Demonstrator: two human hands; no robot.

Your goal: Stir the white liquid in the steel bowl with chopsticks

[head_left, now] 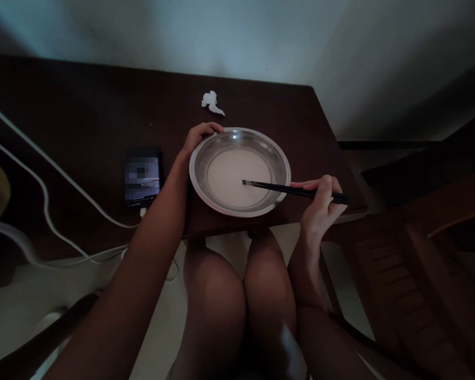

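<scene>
A round steel bowl (277,158) with a whitish liquid or batter in it stands near the front edge of a dark wooden table (83,116). My left hand (198,136) grips the bowl's far left rim, fingers curled over it. My right hand (320,203) is closed round a pair of dark chopsticks (285,188). Their tips rest in the white liquid near the bowl's middle.
A phone (142,177) with a lit screen lies left of the bowl, white cables (43,179) running from it across the table. A crumpled white tissue (211,102) lies behind the bowl. Wooden furniture (411,253) stands at the right. My knees are under the table edge.
</scene>
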